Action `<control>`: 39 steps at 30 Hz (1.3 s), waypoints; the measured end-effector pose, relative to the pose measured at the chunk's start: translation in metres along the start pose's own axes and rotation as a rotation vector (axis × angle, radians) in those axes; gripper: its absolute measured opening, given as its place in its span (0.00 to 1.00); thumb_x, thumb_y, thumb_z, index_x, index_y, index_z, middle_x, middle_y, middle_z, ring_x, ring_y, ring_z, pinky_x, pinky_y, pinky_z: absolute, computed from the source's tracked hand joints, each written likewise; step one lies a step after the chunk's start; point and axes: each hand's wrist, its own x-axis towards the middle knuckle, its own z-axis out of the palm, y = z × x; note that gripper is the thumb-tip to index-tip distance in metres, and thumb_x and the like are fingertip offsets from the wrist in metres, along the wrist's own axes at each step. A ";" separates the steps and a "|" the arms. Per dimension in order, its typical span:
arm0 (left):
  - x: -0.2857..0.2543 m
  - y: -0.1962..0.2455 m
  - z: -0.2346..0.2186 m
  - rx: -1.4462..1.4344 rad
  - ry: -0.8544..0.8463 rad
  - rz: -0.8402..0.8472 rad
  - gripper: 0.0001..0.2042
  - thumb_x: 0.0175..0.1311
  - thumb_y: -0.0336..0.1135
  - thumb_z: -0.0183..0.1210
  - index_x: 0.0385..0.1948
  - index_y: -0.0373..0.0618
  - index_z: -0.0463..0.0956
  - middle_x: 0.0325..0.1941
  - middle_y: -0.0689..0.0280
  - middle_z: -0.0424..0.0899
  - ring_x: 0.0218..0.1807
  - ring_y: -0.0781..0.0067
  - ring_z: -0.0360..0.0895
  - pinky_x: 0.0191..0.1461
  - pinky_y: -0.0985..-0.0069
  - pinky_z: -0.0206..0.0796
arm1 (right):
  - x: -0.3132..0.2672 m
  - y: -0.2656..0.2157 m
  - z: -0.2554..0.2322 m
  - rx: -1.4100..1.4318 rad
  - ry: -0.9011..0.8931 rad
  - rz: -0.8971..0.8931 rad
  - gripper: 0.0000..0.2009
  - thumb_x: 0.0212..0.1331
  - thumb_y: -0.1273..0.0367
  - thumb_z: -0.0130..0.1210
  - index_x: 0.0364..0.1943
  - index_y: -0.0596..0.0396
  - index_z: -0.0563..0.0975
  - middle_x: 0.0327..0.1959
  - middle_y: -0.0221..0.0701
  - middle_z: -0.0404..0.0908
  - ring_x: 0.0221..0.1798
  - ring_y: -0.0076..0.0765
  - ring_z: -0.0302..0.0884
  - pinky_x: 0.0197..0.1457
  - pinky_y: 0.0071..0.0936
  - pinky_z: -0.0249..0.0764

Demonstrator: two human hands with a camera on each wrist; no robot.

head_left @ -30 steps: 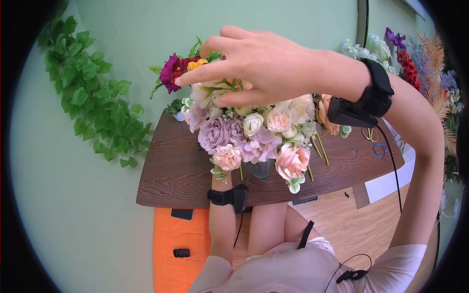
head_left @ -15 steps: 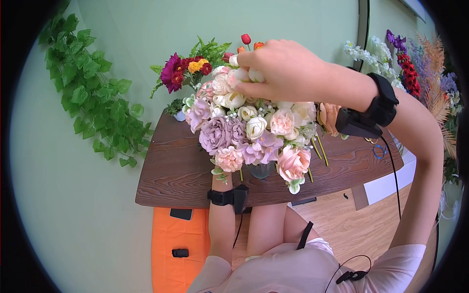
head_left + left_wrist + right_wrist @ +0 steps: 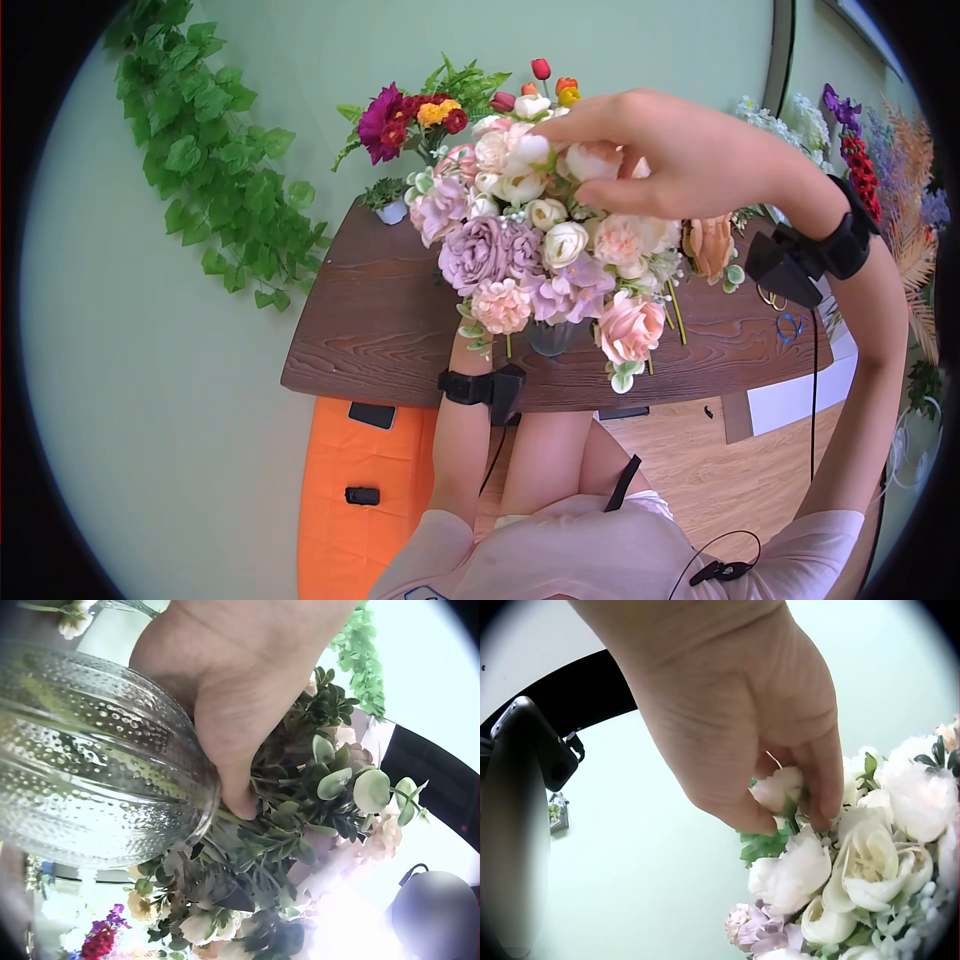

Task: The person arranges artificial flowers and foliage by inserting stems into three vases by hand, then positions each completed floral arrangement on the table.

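A large bouquet of pastel flowers point(image 3: 565, 243) stands in a ribbed glass vase point(image 3: 90, 757). My left hand point(image 3: 232, 682) grips the vase's neck, with the thumb tip past the rim against stems and leaves; its other fingers are hidden. In the head view the blooms cover that hand. At the bouquet's upper right, my right hand point(image 3: 670, 150) has its thumb and index finger apart. In the right wrist view, a pale pink bud point(image 3: 778, 789) lies between the thumb and fingers of the right hand point(image 3: 739, 727); whether they touch it I cannot tell.
Behind the bouquet are red and purple flowers point(image 3: 400, 118) and tulips point(image 3: 541, 69). A small potted plant point(image 3: 385, 200) stands at the table's point(image 3: 350, 340) back left. Scissors point(image 3: 770, 298) and a blue loop point(image 3: 789, 328) lie on the right. Leafy vines point(image 3: 210, 150) hang on the left.
My right hand went down onto the upper white blooms, then drew rightward with its thumb and index finger farther apart. The left hand keeps its place under the bouquet. The head view has shifted.
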 end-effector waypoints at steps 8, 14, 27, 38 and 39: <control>-0.003 0.001 -0.004 -0.007 0.021 -0.012 0.22 0.49 0.39 0.60 0.44 0.38 0.68 0.47 0.62 0.71 0.46 0.64 0.70 0.54 0.74 0.60 | 0.004 0.007 0.010 -0.171 0.067 -0.004 0.15 0.46 0.75 0.59 0.41 0.64 0.75 0.31 0.38 0.77 0.32 0.38 0.75 0.34 0.29 0.74; 0.019 0.008 0.005 -0.028 -0.010 0.027 0.22 0.49 0.39 0.60 0.44 0.38 0.68 0.48 0.61 0.71 0.46 0.64 0.70 0.54 0.74 0.60 | 0.005 0.019 0.029 -0.196 0.220 -0.114 0.13 0.43 0.70 0.61 0.20 0.58 0.66 0.18 0.38 0.70 0.29 0.48 0.72 0.33 0.40 0.65; 0.023 0.007 0.003 -0.043 -0.007 0.018 0.22 0.49 0.39 0.61 0.45 0.38 0.68 0.48 0.61 0.71 0.47 0.64 0.70 0.55 0.74 0.60 | -0.005 0.024 0.016 -0.162 0.220 -0.387 0.16 0.52 0.73 0.53 0.47 0.60 0.74 0.33 0.38 0.76 0.43 0.44 0.70 0.48 0.36 0.68; 0.023 0.006 0.004 -0.065 -0.005 -0.001 0.22 0.49 0.39 0.61 0.45 0.38 0.68 0.48 0.61 0.71 0.47 0.64 0.70 0.55 0.74 0.59 | 0.003 0.016 0.031 -0.084 0.153 -0.158 0.12 0.49 0.68 0.59 0.38 0.57 0.78 0.26 0.37 0.77 0.33 0.42 0.76 0.37 0.35 0.70; 0.024 0.006 0.004 -0.066 -0.005 0.000 0.22 0.49 0.39 0.61 0.45 0.38 0.68 0.49 0.61 0.71 0.47 0.64 0.70 0.55 0.74 0.59 | 0.003 0.015 0.031 -0.086 0.153 -0.158 0.12 0.49 0.68 0.59 0.38 0.57 0.78 0.26 0.37 0.77 0.33 0.42 0.76 0.37 0.35 0.70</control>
